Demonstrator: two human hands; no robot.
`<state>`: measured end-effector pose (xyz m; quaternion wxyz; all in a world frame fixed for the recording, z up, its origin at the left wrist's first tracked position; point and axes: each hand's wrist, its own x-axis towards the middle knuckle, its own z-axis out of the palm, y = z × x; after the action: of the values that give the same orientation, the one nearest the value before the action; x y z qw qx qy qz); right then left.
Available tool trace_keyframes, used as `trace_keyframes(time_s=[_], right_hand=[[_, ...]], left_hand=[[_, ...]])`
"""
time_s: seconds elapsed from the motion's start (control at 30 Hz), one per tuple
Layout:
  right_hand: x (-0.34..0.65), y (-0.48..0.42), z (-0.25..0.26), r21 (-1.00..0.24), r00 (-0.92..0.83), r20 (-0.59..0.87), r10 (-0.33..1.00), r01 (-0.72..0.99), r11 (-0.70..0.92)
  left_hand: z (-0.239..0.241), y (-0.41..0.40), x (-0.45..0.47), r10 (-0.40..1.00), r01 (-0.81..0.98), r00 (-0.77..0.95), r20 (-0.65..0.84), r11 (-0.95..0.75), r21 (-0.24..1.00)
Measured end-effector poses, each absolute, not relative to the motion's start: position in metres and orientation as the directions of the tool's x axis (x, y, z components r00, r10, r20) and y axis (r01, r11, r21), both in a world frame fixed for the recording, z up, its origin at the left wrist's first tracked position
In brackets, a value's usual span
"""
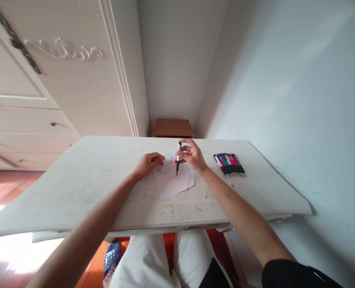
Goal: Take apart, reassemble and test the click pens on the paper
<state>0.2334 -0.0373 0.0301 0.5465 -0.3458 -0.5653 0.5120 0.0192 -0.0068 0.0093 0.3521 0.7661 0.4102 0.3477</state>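
My right hand (192, 157) is closed around a black-and-white pen (178, 158), held nearly upright with its tip down over a sheet of lined paper (174, 181). The paper lies on a white table (84, 180) and has blue scribbles near its top edge. My left hand (149, 163) rests on the paper's upper left corner with its fingers curled down, pressing on the sheet.
A row of several pens (230, 164) with pink, teal and black barrels lies on the table to the right of my right hand. A white wardrobe (54, 76) stands at the left, a small wooden cabinet (173, 127) behind the table, and a wall at the right.
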Motion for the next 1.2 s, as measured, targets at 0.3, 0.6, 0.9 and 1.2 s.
trace_keyframes(time_s=[0.3, 0.6, 0.9, 1.2], right_hand=[[0.232, -0.0351, 0.0241, -0.967, -0.239, 0.244, 0.94, -0.138, 0.216], [0.2287, -0.0397, 0.0279, -0.965, -0.225, 0.233, 0.946, -0.176, 0.196], [0.2304, -0.0363, 0.029, -0.933, -0.094, 0.254, 0.963, -0.288, 0.218], [0.2317, -0.0346, 0.0285, -0.919, -0.182, 0.134, 0.974, -0.39, 0.054]], left_hand=[[0.0101, -0.0074, 0.019, 0.867, 0.41, 0.436, 0.244, -0.432, 0.803], [0.0099, -0.0069, 0.0186, 0.866, 0.407, 0.441, 0.234, -0.426, 0.808], [0.0096, -0.0068, 0.0185, 0.878, 0.422, 0.428, 0.215, -0.405, 0.811], [0.01, -0.0061, 0.018, 0.877, 0.434, 0.405, 0.259, -0.434, 0.79]])
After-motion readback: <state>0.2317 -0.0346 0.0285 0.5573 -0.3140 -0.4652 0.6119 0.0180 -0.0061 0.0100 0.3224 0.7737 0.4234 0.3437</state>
